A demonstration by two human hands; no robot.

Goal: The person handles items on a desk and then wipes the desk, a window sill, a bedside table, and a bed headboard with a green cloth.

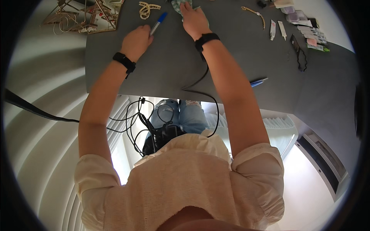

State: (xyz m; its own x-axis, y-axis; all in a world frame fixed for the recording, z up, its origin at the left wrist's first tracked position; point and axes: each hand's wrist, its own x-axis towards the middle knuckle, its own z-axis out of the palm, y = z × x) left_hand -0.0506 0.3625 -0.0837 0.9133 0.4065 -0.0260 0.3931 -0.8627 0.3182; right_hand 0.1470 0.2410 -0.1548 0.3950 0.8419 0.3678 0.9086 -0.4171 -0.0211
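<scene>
My left hand [137,40] rests near the far left of the grey table [162,69], its fingers closed around a pen with a blue cap [159,22]; the capped end points away to the upper right. My right hand [195,21] lies on a green patterned cloth [177,6] at the table's far side, fingers stretched over it; whether they grip it I cannot tell. Beyond the left hand is a gold-coloured hair claw clip [149,10]. Both wrists wear black bands.
A glass and metal jewellery holder [101,17] stands far left. Far right are a gold-coloured chain bracelet [255,14], small tubes [273,30], several packets [313,36] and a black strap item [297,49]. A blue pen [259,82] lies beside my right forearm. A black cable [199,91] crosses the front edge.
</scene>
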